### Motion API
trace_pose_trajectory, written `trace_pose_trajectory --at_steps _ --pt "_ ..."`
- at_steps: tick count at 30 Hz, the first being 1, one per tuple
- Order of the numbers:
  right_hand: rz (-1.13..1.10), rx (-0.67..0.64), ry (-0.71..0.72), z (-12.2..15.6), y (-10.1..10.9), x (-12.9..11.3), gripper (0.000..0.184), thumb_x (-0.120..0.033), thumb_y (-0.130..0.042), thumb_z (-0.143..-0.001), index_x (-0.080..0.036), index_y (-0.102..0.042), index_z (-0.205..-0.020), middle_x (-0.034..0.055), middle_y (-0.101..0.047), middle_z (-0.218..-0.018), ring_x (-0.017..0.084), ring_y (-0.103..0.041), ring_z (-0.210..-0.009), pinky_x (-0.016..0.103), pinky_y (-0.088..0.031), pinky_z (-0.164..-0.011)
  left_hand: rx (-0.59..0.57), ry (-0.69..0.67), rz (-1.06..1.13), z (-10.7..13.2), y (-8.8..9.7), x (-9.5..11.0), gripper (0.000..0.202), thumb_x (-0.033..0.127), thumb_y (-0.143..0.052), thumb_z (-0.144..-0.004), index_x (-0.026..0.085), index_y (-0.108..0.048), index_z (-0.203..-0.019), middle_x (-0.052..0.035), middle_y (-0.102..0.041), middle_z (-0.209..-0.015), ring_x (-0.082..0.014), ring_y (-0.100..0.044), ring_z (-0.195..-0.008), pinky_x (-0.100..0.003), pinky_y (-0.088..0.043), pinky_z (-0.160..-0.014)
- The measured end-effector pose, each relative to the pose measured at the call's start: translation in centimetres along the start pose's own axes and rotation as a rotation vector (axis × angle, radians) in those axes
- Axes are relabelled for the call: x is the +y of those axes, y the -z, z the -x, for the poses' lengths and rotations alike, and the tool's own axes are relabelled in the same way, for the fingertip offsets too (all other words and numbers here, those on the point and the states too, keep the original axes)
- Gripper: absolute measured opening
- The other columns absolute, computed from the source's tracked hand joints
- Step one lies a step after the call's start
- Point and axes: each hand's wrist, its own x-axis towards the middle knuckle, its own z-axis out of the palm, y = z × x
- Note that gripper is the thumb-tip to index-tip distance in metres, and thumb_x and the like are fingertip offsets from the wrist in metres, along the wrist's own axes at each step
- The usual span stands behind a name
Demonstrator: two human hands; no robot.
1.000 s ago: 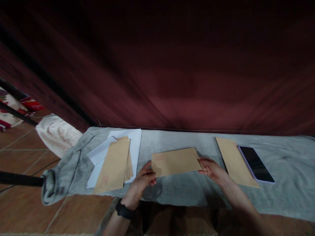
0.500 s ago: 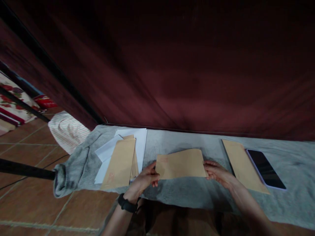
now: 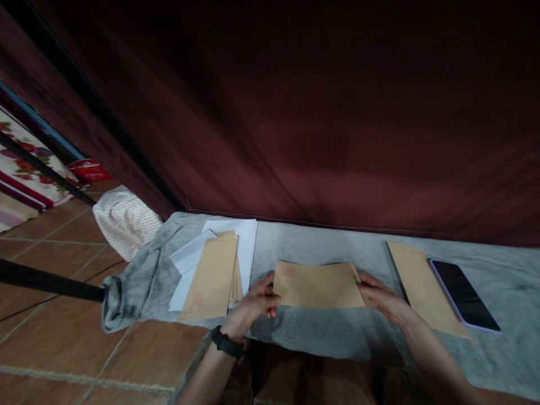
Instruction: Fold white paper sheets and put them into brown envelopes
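Forearms (image 3: 434, 351) angle inward over the near edge of the blanket (image 3: 316, 332), left hand (image 3: 255, 302) and right hand (image 3: 382, 295) both pinching.

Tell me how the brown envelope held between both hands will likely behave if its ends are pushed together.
The held envelope will probably bow rather than stay stiff: its top edge dips slightly between the left hand and the right hand. It is likely light, since it looks thin. Rolling seems unlikely, given its flattish, rectangular shape.

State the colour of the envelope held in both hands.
Tan envelope, small red print at its upper left; head view.
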Motion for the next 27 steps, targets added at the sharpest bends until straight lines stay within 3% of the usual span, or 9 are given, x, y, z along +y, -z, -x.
trace_pose_trajectory --at_steps 4,7,9,11,13,16,18,22,27 --pt "-0.114 -0.106 0.035 -0.2 -1.0 -0.2 0.039 -0.037 -0.081 -0.065 -0.021 -0.076 -0.101 0.0101 -0.078 -0.097 0.033 -0.073 -0.094 0.046 -0.056 -0.085 -0.022 0.034 -0.111 -0.4 1.0 0.0 0.086 0.032 -0.067 -0.07 0.013 -0.039 -0.149 0.0047 -0.058 -0.067 -0.0107 -0.051 -0.051 -0.025 -0.039 -0.052" --pt "-0.028 -0.071 0.11 -1.1 -1.4 -0.2 0.043 -0.04 -0.082 -0.065 -0.023 -0.076 -0.104 0.0073 -0.079 -0.095 0.033 -0.072 -0.098 0.047 -0.055 -0.089 0.115 0.009 -0.441 -0.8 0.8 -0.1 0.081 0.035 -0.063 -0.075 0.012 -0.04 -0.149 0.0027 -0.059 -0.069 -0.0177 -0.059 -0.062 -0.032 -0.048 -0.063" --pt "0.007 -0.081 0.17 -1.5 -1.3 -0.1 0.044 -0.041 -0.082 -0.066 -0.025 -0.076 -0.107 0.0055 -0.079 -0.097 0.033 -0.071 -0.1 0.047 -0.055 -0.091 0.275 -0.102 -0.704 -1.0 -0.1 -0.2 0.076 0.036 -0.063 -0.079 0.016 -0.042 -0.149 -0.005 -0.067 -0.091 -0.0252 -0.067 -0.087 -0.041 -0.052 -0.081" --pt "0.015 -0.14 0.194 -1.6 -1.1 0.0 0.046 -0.041 -0.082 -0.068 -0.026 -0.074 -0.111 0.0043 -0.078 -0.1 0.032 -0.071 -0.103 0.045 -0.055 -0.092 0.372 -0.295 -0.926 -1.0 -1.7 -0.2 0.083 0.033 -0.069 -0.076 0.022 -0.037 -0.152 -0.0139 -0.06 -0.134 -0.0333 -0.057 -0.125 -0.05 -0.044 -0.104" --pt "0.014 -0.216 0.193 -1.5 -1.0 0.0 0.048 -0.041 -0.081 -0.07 -0.026 -0.073 -0.114 0.0037 -0.077 -0.104 0.031 -0.07 -0.104 0.044 -0.055 -0.092 0.315 -0.472 -1.084 -1.1 -3.8 -0.3 0.102 0.032 -0.079 -0.069 0.027 -0.027 -0.157 -0.0159 -0.034 -0.161 -0.0382 -0.031 -0.148 -0.057 -0.029 -0.118" --pt "0.001 -0.298 0.172 -1.2 -1.0 -0.2 0.049 -0.044 -0.081 -0.072 -0.026 -0.071 -0.117 0.0035 -0.076 -0.107 0.03 -0.07 -0.105 0.042 -0.054 -0.091 0.126 -0.576 -1.224 -1.7 -6.7 -0.4 0.122 0.037 -0.086 -0.062 0.033 -0.013 -0.16 -0.0147 -0.014 -0.169 -0.0393 -0.014 -0.155 -0.064 -0.014 -0.121" --pt "-0.003 -0.327 0.165 -1.1 -1.2 -0.3 0.051 -0.045 -0.08 -0.072 -0.025 -0.07 -0.118 0.0033 -0.076 -0.108 0.029 -0.07 -0.105 0.041 -0.054 -0.091 0.051 -0.575 -1.26 -2.2 -7.7 -0.4 0.127 0.042 -0.086 -0.061 0.035 -0.008 -0.161 -0.0144 -0.012 -0.17 -0.0391 -0.012 -0.155 -0.066 -0.01 -0.121" --pt "0.038 -0.309 0.192 -1.5 -1.5 -0.1 0.051 -0.048 -0.079 -0.073 -0.025 -0.067 -0.117 0.0026 -0.075 -0.107 0.028 -0.07 -0.103 0.041 -0.054 -0.092 0.045 -0.539 -1.271 -3.5 -7.6 0.0 0.129 0.047 -0.085 -0.062 0.033 -0.004 -0.161 -0.0176 -0.016 -0.168 -0.0374 -0.014 -0.155 -0.065 -0.008 -0.122" --pt "0.279 -0.008 0.248 -2.3 -1.7 1.2 0.047 -0.041 -0.074 -0.076 -0.025 -0.06 -0.119 0.0012 -0.073 -0.091 0.024 -0.07 -0.085 0.036 -0.056 -0.078 0.062 -0.519 -1.291 -4.4 -7.0 -0.4 0.127 0.045 -0.084 -0.062 0.033 -0.005 -0.161 -0.0172 -0.032 -0.162 -0.0354 -0.025 -0.152 -0.062 -0.011 -0.123"
